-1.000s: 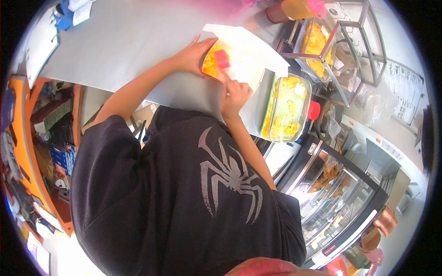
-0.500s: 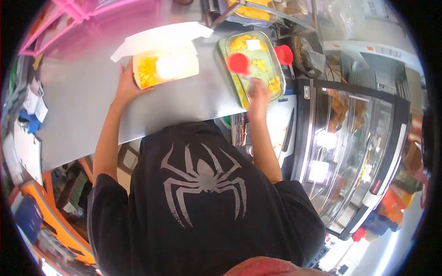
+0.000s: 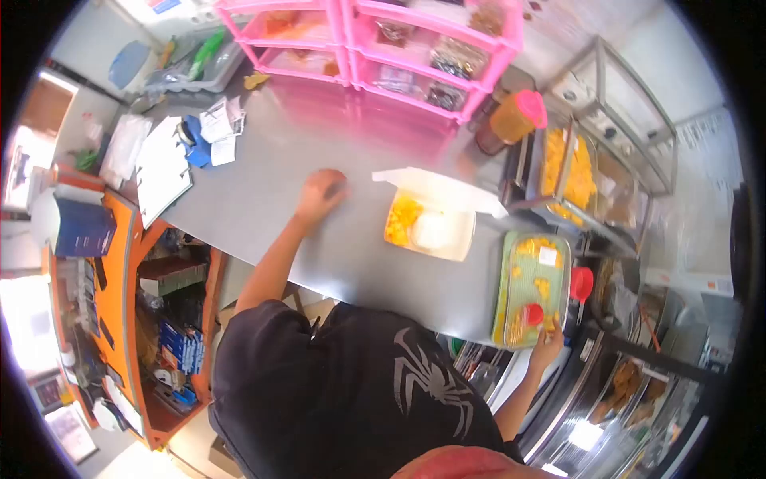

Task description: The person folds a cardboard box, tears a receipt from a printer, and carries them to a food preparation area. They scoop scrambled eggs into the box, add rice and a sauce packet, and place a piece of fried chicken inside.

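My right hand (image 3: 546, 347) is closed at the near right corner of a green-lined tray (image 3: 501, 311), seemingly on the short handle of a red scoop (image 3: 532, 314). The scoop's round cup is over the tray, among yellow food pieces (image 3: 542, 286) and near a small white label. My left hand (image 3: 321, 195) hovers above the steel table, fingers loosely curled with a gap, nothing visible in it. To its right stands an open paper box (image 3: 452, 247) with its lid folded back. Inside are yellow pieces (image 3: 403, 215) and a white mound (image 3: 429, 230) that looks like rice.
Pink drawer racks (image 3: 349, 48) line the back of the steel table (image 3: 263, 191). A jug with a pink lid (image 3: 515, 120) is behind the box. A second red cup (image 3: 582, 283) sits right of the tray. Papers (image 3: 163, 172) lie at left; a glass display case (image 3: 614, 415) is at lower right.
My view has swung left, showing more of the table's left side. My left hand has let go of the box and moved away leftward. The red scoop is nearer the tray's front edge.
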Demonstrator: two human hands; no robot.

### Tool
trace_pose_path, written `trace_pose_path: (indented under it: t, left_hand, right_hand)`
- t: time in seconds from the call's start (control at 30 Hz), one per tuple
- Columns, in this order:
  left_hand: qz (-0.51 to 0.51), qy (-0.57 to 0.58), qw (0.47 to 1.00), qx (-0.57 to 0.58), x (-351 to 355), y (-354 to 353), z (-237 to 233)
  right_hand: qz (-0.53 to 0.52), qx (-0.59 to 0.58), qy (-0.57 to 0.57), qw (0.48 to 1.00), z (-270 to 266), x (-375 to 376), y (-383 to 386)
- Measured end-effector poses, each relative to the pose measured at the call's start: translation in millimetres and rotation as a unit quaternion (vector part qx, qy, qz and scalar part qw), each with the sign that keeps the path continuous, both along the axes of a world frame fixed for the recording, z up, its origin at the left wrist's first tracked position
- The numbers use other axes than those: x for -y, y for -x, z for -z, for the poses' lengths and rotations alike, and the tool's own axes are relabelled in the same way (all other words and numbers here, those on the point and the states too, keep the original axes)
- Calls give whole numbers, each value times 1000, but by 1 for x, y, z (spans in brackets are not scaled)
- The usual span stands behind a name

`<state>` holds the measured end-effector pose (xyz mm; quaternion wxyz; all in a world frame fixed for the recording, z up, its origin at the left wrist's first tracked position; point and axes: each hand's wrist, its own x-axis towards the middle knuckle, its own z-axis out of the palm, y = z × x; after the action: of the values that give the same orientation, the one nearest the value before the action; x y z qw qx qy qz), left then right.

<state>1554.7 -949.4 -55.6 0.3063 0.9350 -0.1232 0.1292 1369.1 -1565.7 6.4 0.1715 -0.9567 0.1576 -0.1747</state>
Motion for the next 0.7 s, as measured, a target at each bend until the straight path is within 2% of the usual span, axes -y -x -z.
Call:
trace_pose_path:
  t: [0.07, 0.13, 0.17, 0.2, 0.23, 0.27, 0.33, 0.4, 0.43, 0.5, 0.57, 0.7]
  left_hand:
    - [-117, 70, 989, 58, -27, -41, -3]
    - [-228, 128, 959, 112, -48, -98, -31]
    - [-206, 135, 933, 264, -64, -136, -45]
    - [-204, 165, 909, 324, -66, -157, -79]
    - [-211, 229, 889, 336, -69, -187, -104]
    - [-237, 217, 893, 315, -83, -218, -111]
    - [-261, 201, 906, 266, -97, -269, -123]
    - [-264, 174, 927, 201, -98, -316, -128]
    - [-262, 163, 935, 173, -99, -336, -127]
    - [-255, 142, 949, 123, -99, -366, -123]
    - [-251, 125, 955, 92, -99, -387, -121]
    - [-233, 112, 963, 76, -100, -414, -115]
  right_hand:
    - [62, -24, 36, 997, -5, -1, 1]
    - [54, 1, 7, 999, 1, 6, 0]
    - [55, 19, 47, 997, 3, 5, 1]
    - [82, 38, 18, 996, 5, 2, 0]
    - [112, 19, 38, 993, 8, 9, 1]
    - [157, -23, 59, 986, -2, 2, 2]
    - [192, 37, 35, 980, 3, 5, 5]
    - [215, 22, 58, 975, -5, 2, 8]
    - [225, 31, 35, 973, -2, 14, 12]
    - [243, -2, 51, 969, -17, 4, 8]
    - [222, 30, 39, 974, -16, 3, 5]
    - [213, 24, 65, 975, -28, -21, -4]
